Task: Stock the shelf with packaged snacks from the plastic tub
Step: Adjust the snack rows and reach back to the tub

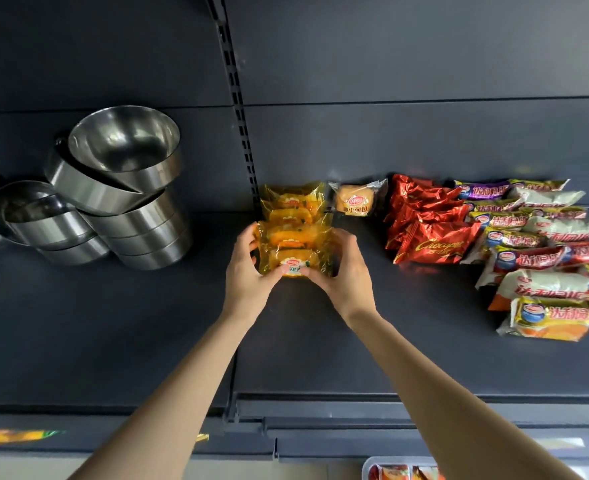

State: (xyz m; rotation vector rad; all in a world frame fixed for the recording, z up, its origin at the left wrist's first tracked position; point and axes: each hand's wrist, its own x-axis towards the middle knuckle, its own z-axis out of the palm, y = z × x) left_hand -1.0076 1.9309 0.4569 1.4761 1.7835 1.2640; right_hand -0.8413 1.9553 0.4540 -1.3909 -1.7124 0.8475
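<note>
A row of yellow-wrapped snack packets (pixel 294 233) lies on the dark shelf (pixel 147 323), running back toward the rear panel. My left hand (pixel 248 271) and my right hand (pixel 341 271) grip the nearest packets from either side, fingers curled round their edges and thumbs meeting on the front one. A single small bread packet (pixel 355 200) lies just right of the row. The plastic tub (pixel 403 469) with more packets shows at the bottom edge, partly hidden by my right forearm.
Stacked steel bowls (pixel 126 188) stand on the shelf's left section. Red chocolate-pie packets (pixel 428 226) and a pile of white, red and yellow cake packets (pixel 542 251) fill the right. A slotted upright (pixel 237 98) divides the back panel. Bare shelf lies in front.
</note>
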